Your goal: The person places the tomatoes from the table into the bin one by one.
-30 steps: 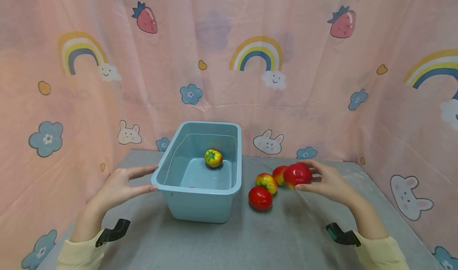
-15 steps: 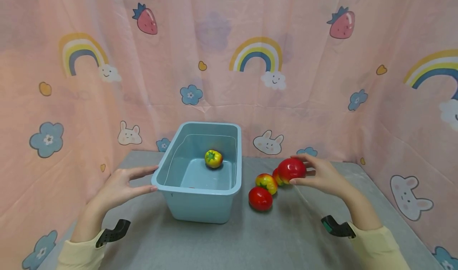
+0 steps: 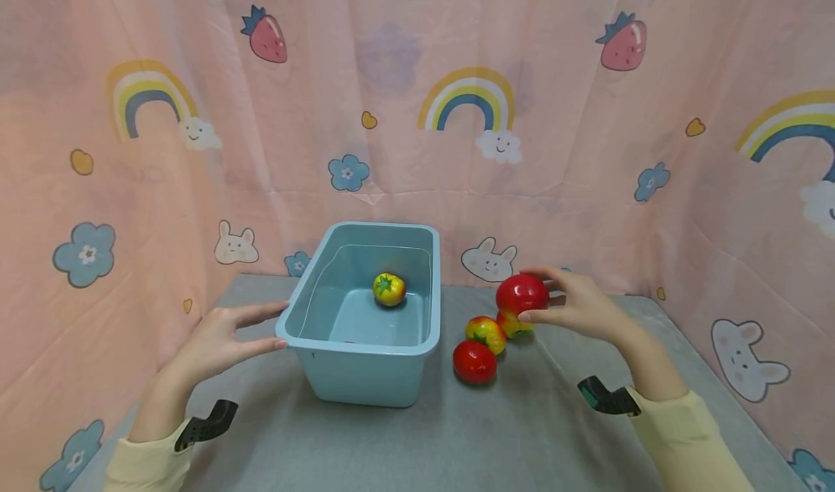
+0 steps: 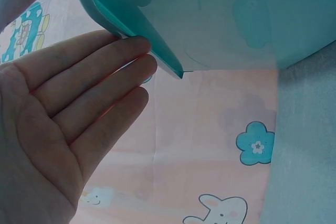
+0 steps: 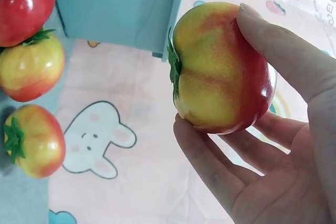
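Observation:
My right hand (image 3: 580,305) holds a red and yellow tomato (image 5: 223,69) between thumb and fingers, raised off the table; its green leafy top faces left in the right wrist view. Below and beside it on the table lie a red tomato (image 3: 475,362), a yellow-red tomato (image 3: 485,333) and another yellow-red one (image 3: 515,324), partly hidden by the held tomato. To their left stands a light blue plastic bin (image 3: 365,374). With fairly straight fingers, my left hand (image 3: 218,336) touches the bin's left rim; the left wrist view shows fingertips against that rim (image 4: 107,22).
Inside the bin sits a yellow-green tomato (image 3: 389,289), and a sliver of red shows behind its near wall. A grey cloth covers the table (image 3: 496,434). Pink patterned curtain (image 3: 404,151) closes off the back and both sides.
My right hand has moved left and slightly up with the tomato, now over the rearmost tomato on the table. My left hand and the bin have stayed put.

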`<state>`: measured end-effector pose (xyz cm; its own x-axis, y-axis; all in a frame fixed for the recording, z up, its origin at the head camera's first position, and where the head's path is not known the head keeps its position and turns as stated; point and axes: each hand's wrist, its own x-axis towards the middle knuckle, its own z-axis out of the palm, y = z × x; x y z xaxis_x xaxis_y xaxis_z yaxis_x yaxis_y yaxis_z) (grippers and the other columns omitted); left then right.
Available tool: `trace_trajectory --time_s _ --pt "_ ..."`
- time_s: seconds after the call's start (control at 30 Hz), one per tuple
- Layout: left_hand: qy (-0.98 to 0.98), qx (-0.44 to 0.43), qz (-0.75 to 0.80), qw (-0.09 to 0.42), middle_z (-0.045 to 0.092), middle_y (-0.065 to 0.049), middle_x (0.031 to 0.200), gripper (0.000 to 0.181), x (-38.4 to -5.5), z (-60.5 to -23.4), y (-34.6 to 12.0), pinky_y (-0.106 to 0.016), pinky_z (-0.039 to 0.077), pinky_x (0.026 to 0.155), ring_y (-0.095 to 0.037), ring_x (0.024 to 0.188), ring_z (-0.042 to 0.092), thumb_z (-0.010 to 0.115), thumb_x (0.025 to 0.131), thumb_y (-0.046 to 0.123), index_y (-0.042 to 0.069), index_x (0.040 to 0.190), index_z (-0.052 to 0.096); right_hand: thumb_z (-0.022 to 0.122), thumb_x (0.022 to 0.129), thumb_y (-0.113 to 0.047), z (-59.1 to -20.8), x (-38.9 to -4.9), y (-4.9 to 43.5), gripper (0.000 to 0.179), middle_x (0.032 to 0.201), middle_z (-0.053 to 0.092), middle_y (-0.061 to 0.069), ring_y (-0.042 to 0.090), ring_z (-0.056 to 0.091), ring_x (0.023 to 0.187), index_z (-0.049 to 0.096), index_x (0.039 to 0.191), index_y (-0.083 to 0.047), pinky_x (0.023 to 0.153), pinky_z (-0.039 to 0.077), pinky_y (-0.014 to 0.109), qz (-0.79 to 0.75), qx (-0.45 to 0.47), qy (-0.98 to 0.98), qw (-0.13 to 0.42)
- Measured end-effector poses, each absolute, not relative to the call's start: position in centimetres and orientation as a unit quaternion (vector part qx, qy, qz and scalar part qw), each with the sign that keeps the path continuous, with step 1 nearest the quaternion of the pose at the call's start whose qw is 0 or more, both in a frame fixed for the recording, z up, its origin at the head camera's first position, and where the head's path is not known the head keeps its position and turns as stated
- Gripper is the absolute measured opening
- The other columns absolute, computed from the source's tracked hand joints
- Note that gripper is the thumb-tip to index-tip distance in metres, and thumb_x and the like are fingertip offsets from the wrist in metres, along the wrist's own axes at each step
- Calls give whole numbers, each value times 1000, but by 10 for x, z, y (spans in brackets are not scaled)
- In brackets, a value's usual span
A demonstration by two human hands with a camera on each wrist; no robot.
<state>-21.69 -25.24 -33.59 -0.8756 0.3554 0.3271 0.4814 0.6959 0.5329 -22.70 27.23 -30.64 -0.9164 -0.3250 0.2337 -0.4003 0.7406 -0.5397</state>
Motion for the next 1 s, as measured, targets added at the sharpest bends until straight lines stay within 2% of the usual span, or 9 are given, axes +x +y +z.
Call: trace_trajectory --time_s 0.47,1.0 --pt "-918 -220 -316 91 63 1 126 59 -216 -335 -252 -54 49 90 -29 118 59 72 79 48 23 131 59 81 75 -34 -288 -235 256 70 124 59 12 31 58 107 49 133 -11 78 58 36 298 229 -924 69" --pt "-919 -222 -309 101 64 6 124 56 -216 -336 -253 -49 51 90 -25 116 61 72 80 48 26 130 59 82 73 -33 -271 -248 235 70 122 60 9 29 58 108 50 132 -12 80 57 38 306 248 -918 52"
